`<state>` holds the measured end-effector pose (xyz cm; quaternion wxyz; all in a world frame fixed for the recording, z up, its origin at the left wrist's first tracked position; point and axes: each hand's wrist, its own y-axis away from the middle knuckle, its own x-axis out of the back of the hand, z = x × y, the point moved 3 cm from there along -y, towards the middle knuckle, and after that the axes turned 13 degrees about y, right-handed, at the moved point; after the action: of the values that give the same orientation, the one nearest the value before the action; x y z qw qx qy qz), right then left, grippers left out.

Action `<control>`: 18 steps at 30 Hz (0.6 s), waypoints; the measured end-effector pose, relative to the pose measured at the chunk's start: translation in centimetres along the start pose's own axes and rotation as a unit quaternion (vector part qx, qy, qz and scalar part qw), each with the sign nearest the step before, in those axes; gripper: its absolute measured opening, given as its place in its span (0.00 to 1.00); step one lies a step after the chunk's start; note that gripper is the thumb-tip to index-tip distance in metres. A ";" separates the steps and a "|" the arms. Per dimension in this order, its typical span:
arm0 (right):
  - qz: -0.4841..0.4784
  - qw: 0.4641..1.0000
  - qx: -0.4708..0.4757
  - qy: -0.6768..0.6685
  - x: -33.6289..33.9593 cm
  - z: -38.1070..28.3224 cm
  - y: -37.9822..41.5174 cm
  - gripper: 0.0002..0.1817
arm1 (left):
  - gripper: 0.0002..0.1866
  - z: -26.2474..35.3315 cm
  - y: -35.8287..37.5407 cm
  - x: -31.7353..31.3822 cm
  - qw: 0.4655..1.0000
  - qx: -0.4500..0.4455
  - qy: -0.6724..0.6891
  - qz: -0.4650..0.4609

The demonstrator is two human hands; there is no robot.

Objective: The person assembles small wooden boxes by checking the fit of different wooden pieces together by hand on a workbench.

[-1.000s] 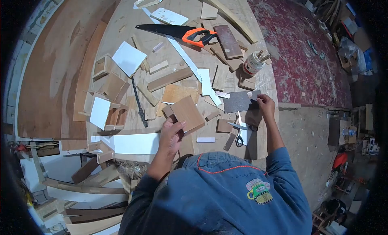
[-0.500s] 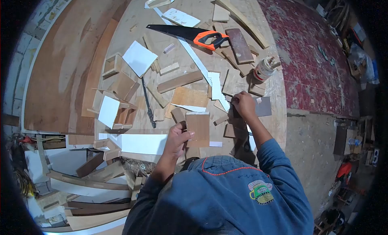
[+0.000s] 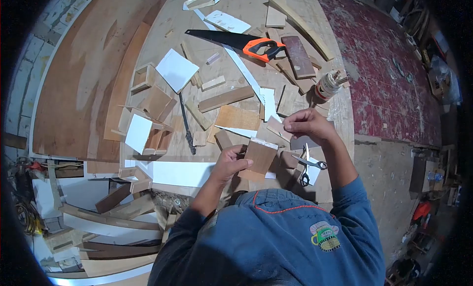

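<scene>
My left hand [image 3: 230, 164] is closed on the lower left side of a brown wooden panel [image 3: 261, 157], with the thumb across its face. White material, perhaps glue, runs along the panel's upper edge. My right hand [image 3: 309, 126] pinches a small, thin wooden piece [image 3: 279, 128] at its right end and holds it just above and right of the panel. Black-handled scissors [image 3: 306, 163] lie open on the table below my right hand. Beside them is a small dark block [image 3: 288, 160].
A handsaw [image 3: 236, 42] with an orange and black handle lies across the workbench's far part. A jar [image 3: 327, 86] holding sticks stands near the right edge. Small wooden box assemblies [image 3: 148, 131] are at the left. Wood offcuts [image 3: 225, 99] and white pieces [image 3: 177, 70] lie scattered between.
My right hand has lifted the small wooden piece off the bench and brought it closer to the panel. The panel has tilted in my left hand. The scissors now show fully.
</scene>
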<state>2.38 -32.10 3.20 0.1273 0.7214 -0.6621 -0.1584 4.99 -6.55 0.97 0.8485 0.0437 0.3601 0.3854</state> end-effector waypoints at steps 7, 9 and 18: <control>-0.055 0.996 0.052 -0.052 -2.0 -1.9 0.4 0.05 | 0.18 0.7 0.2 -0.4 0.999 -0.020 -0.017 -0.023; 0.024 0.985 0.161 0.052 -2.3 -2.4 0.8 0.06 | 0.18 0.9 0.5 -0.2 0.999 -0.025 -0.019 -0.023; 0.273 0.728 0.487 0.397 -4.4 -4.5 5.5 0.08 | 0.17 1.8 1.1 0.4 0.998 -0.042 -0.018 -0.041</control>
<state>-1.18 -28.36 9.76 0.0472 0.4695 -0.7061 0.5280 5.61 -5.09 2.41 0.8710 0.0006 0.3298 0.3641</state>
